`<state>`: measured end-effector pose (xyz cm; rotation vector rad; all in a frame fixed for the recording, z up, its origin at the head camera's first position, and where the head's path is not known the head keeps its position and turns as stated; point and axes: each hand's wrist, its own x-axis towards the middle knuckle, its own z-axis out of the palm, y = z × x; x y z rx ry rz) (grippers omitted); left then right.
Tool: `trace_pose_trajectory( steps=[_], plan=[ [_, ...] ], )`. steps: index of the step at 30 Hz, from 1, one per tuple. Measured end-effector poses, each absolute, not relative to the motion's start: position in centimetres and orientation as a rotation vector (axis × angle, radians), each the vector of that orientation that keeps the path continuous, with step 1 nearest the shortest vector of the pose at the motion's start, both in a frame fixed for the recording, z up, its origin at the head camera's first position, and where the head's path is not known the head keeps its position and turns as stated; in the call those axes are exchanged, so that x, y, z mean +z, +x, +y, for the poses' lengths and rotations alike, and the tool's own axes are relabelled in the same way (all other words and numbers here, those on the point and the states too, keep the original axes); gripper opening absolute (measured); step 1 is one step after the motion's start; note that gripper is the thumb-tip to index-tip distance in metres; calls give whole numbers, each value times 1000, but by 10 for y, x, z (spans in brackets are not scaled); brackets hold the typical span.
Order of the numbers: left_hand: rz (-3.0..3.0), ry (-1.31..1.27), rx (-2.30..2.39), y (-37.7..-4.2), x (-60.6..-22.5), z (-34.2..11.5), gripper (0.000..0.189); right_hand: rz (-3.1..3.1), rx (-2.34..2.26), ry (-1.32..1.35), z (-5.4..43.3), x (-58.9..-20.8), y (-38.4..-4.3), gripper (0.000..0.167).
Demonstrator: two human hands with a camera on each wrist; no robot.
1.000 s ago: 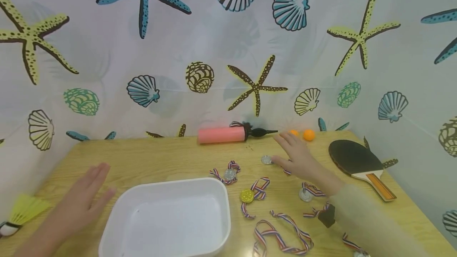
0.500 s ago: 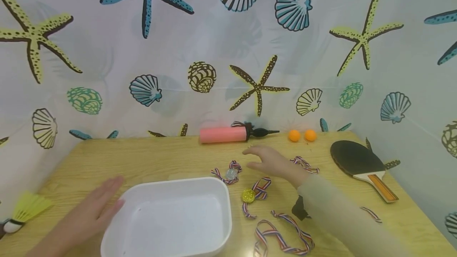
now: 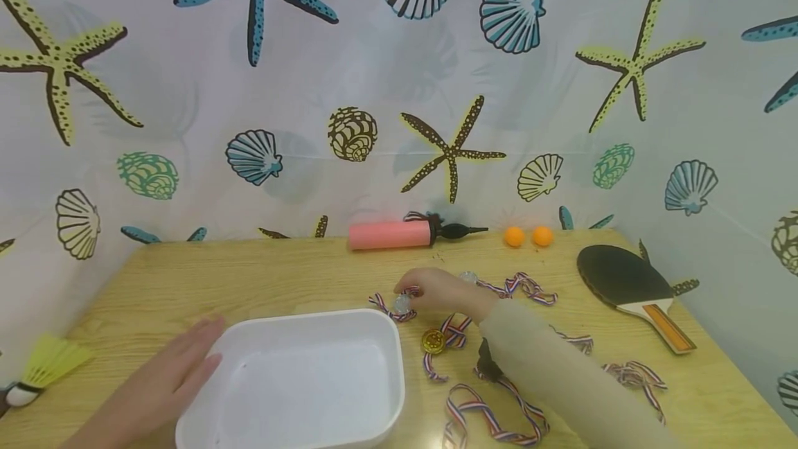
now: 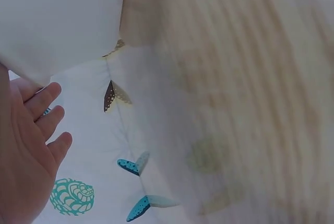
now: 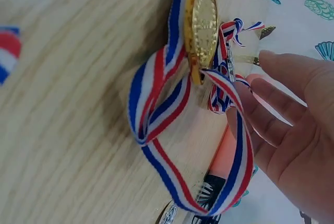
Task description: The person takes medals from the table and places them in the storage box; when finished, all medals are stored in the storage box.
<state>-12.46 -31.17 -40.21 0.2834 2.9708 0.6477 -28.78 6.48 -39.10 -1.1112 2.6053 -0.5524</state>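
My right hand reaches over the table to a silver medal with a red, white and blue ribbon, fingertips right at it. In the right wrist view the thumb and fingers stand apart beside that medal's bundled ribbon. A gold medal lies just nearer to me, its ribbon looping large in the right wrist view. At the left of a white tray is my left hand, fingers extended along its side. The left wrist view shows its fingers by the tray's edge.
Behind the right hand lies another silver medal. More striped ribbons are at the right, near a table tennis bat. A pink pump and two orange balls line the back. A yellow shuttlecock sits far left.
My right hand has moved left and toward me, from beside the back silver medal to the one near the tray. My left hand has shifted slightly right, closer to the tray.
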Motion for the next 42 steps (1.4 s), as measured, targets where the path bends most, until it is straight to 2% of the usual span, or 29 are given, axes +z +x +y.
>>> trace_pose_trajectory(
  steps=[5,12,18,26,32,36,42],
  plan=[
    [2981,289,669,-121,-403,-312,61,2639,-431,-1133,57,-394,-289,28],
    [3026,319,672,-118,-403,-311,57,2662,-315,-1212,54,-402,-289,18],
    [3051,333,652,-117,-403,-310,55,2696,-301,-1078,53,-406,-290,8],
    [3102,383,613,-116,-404,-310,50,2734,-376,-982,56,-405,-290,12],
    [3086,363,598,-116,-403,-309,52,2746,-502,-951,65,-397,-292,4],
    [3086,366,594,-116,-402,-309,51,2707,-624,-926,75,-388,-296,7],
    [3083,350,581,-116,-402,-309,53,2527,-1049,-725,94,-372,-301,7]
  ],
)
